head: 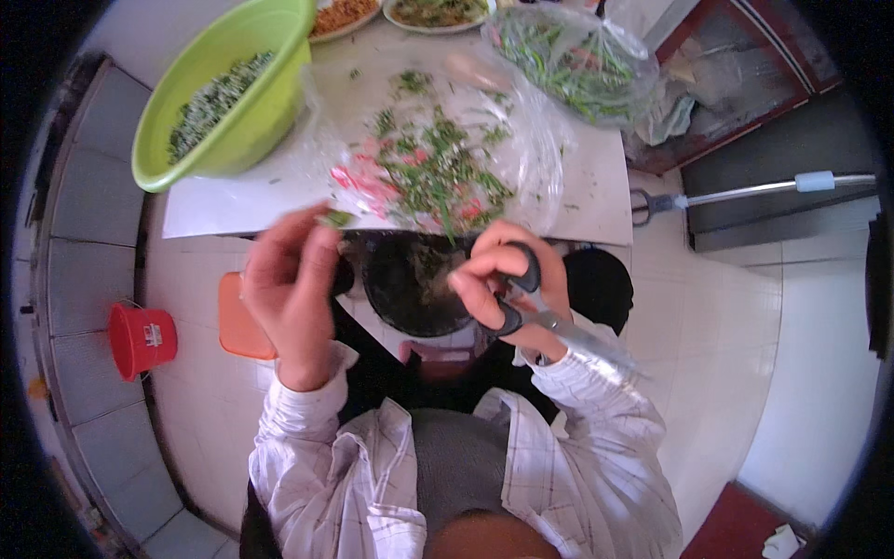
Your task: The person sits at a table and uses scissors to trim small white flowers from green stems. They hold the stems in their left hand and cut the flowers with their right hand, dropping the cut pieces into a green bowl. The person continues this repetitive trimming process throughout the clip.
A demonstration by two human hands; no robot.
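Between the thumb and forefinger of my left hand (297,272) is a small piece of green leaf (336,219), just off the table's front edge. My right hand (520,279) has its fingers through the dark grey handles of a pair of scissors (552,320). The metal blades point back along my right forearm, away from the greens. Ahead of both hands, a heap of loose green herbs (443,161) lies on a clear plastic bag (538,161) with red print. Below my hands, between my knees, sits a dark round bin (412,293) with some scraps inside.
A lime-green basin (279,133) of chopped greens with a whitish coating stands at the left. At the back are two plates of food (436,26) and a bag of green stalks (573,70). A red bucket (150,341) and an orange stool (241,314) are on the floor.
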